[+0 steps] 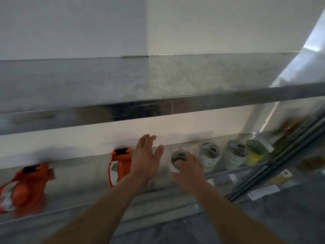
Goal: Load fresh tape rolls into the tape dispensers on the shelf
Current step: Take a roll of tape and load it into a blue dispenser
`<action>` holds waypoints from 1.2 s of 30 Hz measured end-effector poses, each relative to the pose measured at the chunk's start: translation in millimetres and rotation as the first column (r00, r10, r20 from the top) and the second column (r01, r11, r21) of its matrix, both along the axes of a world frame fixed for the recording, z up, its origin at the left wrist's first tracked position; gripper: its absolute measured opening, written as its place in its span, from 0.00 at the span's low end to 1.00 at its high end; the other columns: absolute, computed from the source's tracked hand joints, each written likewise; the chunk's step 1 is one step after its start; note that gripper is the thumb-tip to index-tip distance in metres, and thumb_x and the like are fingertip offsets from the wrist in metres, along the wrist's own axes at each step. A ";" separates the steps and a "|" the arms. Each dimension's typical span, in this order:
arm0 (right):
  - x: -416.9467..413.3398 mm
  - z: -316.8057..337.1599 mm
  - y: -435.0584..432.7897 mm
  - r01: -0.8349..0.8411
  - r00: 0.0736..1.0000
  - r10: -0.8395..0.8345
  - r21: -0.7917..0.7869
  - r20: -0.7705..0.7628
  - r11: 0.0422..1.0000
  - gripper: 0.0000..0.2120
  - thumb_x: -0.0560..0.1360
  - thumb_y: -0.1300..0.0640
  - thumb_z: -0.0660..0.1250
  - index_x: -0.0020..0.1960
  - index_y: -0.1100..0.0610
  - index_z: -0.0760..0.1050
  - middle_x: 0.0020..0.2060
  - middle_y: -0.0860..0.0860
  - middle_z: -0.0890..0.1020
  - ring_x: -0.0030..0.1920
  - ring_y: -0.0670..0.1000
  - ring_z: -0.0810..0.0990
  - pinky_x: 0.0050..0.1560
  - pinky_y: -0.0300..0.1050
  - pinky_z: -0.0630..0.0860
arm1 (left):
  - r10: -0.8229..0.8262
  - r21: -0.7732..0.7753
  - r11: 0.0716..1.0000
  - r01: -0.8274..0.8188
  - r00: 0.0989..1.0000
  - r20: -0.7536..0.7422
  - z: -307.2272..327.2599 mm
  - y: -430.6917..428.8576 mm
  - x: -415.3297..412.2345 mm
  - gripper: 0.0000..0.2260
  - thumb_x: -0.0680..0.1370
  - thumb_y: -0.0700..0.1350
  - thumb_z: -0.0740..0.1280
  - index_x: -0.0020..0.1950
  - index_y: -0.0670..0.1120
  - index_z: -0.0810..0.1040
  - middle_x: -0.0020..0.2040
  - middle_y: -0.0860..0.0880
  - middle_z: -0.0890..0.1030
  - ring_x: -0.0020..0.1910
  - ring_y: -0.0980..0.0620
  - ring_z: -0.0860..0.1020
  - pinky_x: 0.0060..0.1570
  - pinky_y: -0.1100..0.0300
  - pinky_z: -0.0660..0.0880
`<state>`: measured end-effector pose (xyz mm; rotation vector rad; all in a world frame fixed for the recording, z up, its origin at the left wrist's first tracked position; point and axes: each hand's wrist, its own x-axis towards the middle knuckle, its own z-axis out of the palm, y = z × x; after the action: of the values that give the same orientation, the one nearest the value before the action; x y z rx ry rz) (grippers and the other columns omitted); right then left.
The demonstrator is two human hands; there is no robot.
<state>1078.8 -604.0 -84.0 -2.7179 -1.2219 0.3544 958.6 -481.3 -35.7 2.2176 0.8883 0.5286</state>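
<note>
Four tape rolls stand on edge in a row on the metal shelf (79,176), and the leftmost roll (178,156) is the one I have under my right hand (190,171). That hand comes at it from the near side. The fingers (179,163) curl over the roll's front rim and the thumb sits lower on its left, so the hand is clamped on the roll, which rests on the shelf. Motion blur softens the exact finger contact.

My left hand (147,159) is just to the left of that roll, apart from it, with fingers straight and spread and nothing in it. It lies right beside the near dispenser (120,166), an orange one standing upright with a black piece at its top. I cannot tell whether the hand touches it. The far dispenser (24,187), also orange, sits well to the left, blurred.

To the right of the gripped roll stand the second roll (209,154), the third roll (236,153) and a yellowish roll (255,153), close together. An upper shelf (158,110) runs across above, against a white wall (211,23).
</note>
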 end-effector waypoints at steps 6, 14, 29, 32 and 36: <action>12.4 -4.0 3.9 -0.116 0.991 0.116 -0.004 -0.074 0.993 0.09 0.74 0.53 0.63 0.53 0.51 0.78 0.53 0.51 0.82 0.54 0.55 0.80 0.52 0.51 0.78 | 0.113 -0.028 0.993 -0.114 0.993 -0.028 -0.4 -15.5 -3.0 0.23 0.81 0.57 0.57 0.74 0.48 0.64 0.76 0.47 0.61 0.73 0.48 0.63 0.68 0.49 0.67; 20.6 -8.9 0.7 -0.142 0.979 0.132 -0.058 -0.156 0.988 0.10 0.76 0.55 0.59 0.55 0.53 0.75 0.50 0.54 0.81 0.51 0.59 0.81 0.53 0.53 0.79 | 0.213 -0.032 0.976 -0.214 0.976 -0.039 3.2 -27.4 -12.2 0.23 0.81 0.59 0.56 0.73 0.51 0.64 0.74 0.49 0.64 0.69 0.48 0.68 0.64 0.50 0.72; -13.6 53.2 20.7 0.114 0.840 0.257 0.620 -0.477 0.776 0.06 0.79 0.57 0.64 0.46 0.57 0.77 0.38 0.47 0.79 0.38 0.49 0.76 0.34 0.33 0.69 | 0.364 -0.323 0.874 -0.364 0.929 -0.060 15.6 -33.2 -14.1 0.20 0.82 0.56 0.55 0.71 0.49 0.68 0.59 0.49 0.77 0.54 0.51 0.73 0.51 0.56 0.69; -26.3 59.1 25.7 0.100 0.815 0.317 0.657 -0.485 0.747 0.04 0.80 0.57 0.64 0.49 0.56 0.77 0.40 0.46 0.80 0.41 0.47 0.79 0.37 0.33 0.73 | 0.395 -0.320 0.869 -0.378 0.919 -0.015 20.7 -31.3 -19.4 0.16 0.82 0.55 0.56 0.64 0.48 0.74 0.55 0.48 0.80 0.49 0.52 0.76 0.44 0.58 0.70; -44.7 66.5 32.2 0.103 0.764 0.394 0.698 -0.512 0.708 0.05 0.80 0.58 0.65 0.52 0.58 0.78 0.42 0.45 0.80 0.42 0.42 0.78 0.37 0.26 0.72 | 0.457 -0.304 0.854 -0.421 0.888 0.054 29.9 -32.4 -34.7 0.14 0.82 0.54 0.56 0.58 0.49 0.76 0.50 0.50 0.81 0.48 0.50 0.78 0.48 0.54 0.76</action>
<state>1034.1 -571.8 -17.5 -1.6263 -1.0700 0.6164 924.0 -513.7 -5.8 1.6997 1.3277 0.6927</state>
